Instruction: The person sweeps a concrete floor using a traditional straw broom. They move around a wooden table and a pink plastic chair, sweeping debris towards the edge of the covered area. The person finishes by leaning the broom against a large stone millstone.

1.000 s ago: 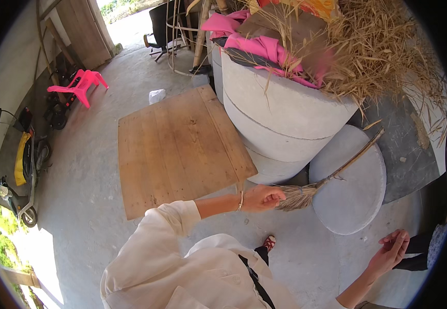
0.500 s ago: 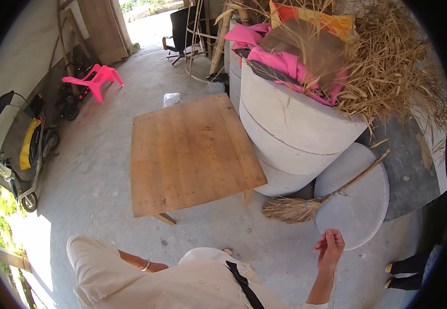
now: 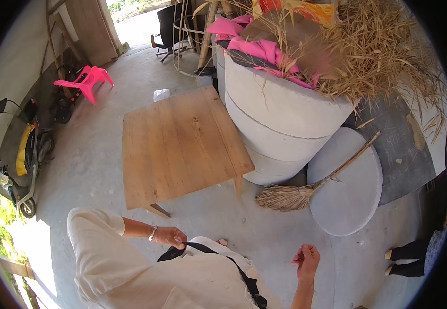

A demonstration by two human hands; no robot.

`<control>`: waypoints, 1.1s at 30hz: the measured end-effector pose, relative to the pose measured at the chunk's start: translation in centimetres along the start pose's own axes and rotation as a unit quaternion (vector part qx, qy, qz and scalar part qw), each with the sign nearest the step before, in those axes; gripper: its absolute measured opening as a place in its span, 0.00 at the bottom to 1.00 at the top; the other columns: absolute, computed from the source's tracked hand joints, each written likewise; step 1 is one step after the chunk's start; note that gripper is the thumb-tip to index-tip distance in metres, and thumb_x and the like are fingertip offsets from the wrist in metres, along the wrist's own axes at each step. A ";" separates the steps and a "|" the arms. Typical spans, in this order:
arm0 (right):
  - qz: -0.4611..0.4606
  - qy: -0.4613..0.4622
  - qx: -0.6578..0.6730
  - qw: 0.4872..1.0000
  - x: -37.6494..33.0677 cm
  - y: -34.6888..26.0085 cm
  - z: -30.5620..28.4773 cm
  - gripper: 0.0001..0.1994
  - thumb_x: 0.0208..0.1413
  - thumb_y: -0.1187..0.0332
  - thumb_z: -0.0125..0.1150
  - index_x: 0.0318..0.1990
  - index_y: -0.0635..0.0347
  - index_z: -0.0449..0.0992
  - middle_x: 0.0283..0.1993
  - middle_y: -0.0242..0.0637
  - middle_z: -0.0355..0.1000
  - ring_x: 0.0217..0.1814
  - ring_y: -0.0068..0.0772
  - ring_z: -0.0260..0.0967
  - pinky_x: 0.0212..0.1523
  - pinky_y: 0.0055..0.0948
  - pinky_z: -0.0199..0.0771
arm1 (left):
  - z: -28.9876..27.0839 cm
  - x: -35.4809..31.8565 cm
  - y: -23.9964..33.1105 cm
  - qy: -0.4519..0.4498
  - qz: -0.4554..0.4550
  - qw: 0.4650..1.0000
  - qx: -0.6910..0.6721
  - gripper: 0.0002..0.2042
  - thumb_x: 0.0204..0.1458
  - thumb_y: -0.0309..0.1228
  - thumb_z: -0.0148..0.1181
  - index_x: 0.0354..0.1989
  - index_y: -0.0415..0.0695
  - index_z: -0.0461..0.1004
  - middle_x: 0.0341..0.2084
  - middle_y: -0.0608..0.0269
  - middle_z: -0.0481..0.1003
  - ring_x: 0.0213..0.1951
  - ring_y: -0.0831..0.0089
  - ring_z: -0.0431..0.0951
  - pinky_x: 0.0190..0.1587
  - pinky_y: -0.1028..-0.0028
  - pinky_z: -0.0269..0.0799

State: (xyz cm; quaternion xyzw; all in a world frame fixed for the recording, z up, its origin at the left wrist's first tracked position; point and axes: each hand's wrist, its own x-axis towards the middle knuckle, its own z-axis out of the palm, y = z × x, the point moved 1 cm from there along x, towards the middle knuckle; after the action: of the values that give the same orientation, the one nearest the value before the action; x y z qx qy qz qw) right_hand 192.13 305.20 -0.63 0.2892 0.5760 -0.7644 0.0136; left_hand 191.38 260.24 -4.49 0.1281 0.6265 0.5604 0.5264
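Note:
My left hand (image 3: 172,237), with a bracelet at the wrist, pinches a black cloth strap (image 3: 203,247) in front of my body. The strap runs from there down to the right across my cream shirt (image 3: 115,278), and a wider black part hangs beside my fingers. My right hand (image 3: 306,261) is raised apart from the strap, its fingers curled in and nothing visible in them. The wooden table (image 3: 182,147) stands ahead of both hands. Beyond my right hand, a straw broom (image 3: 288,198) leans across a round grey slab (image 3: 349,190).
A large pale round bin (image 3: 285,113) holds pink cloth (image 3: 259,49) and dry straw (image 3: 383,56). At left are a pink plastic chair (image 3: 87,82) and a scooter (image 3: 28,170). A black office chair (image 3: 167,33) stands near the doorway. Another person's legs (image 3: 409,260) show at right.
My left hand has come forward from beside my body and taken hold of the black strap, lifting it. My right hand has moved down and left. The view has shifted slightly.

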 end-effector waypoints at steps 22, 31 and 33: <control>-0.142 -0.303 -0.110 0.936 -2.5 -0.8 7.7 0.05 0.48 0.75 0.54 0.33 0.65 0.71 0.23 0.29 0.66 0.22 0.16 0.62 0.25 0.15 0.65 | 0.5 15.0 9.4 -0.051 0.040 0.945 0.320 0.13 0.44 0.37 0.57 0.33 0.41 0.71 0.27 0.62 0.73 0.33 0.74 0.72 0.39 0.75 0.65; -0.145 -0.486 -0.322 0.800 -3.5 2.0 14.9 0.14 0.43 0.62 0.59 0.32 0.65 0.72 0.25 0.37 0.68 0.29 0.27 0.64 0.30 0.22 0.64 | 0.0 3.2 5.2 -0.006 -0.203 0.971 0.127 0.13 0.51 0.39 0.47 0.35 0.41 0.70 0.29 0.59 0.72 0.32 0.73 0.73 0.33 0.72 0.73; -0.176 -0.518 -0.339 0.765 -3.5 2.8 15.4 0.13 0.42 0.64 0.59 0.31 0.65 0.72 0.25 0.39 0.67 0.29 0.32 0.64 0.30 0.23 0.64 | 0.8 1.7 4.1 -0.031 -0.230 0.969 0.081 0.15 0.51 0.41 0.45 0.37 0.42 0.68 0.30 0.58 0.72 0.33 0.71 0.73 0.34 0.71 0.73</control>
State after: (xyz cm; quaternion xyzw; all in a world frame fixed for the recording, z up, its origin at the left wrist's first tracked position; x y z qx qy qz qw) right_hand 189.43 289.49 1.11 -0.2809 0.7442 -0.5415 0.2720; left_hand 189.53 263.40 -1.81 0.0395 0.6658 0.3675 0.6482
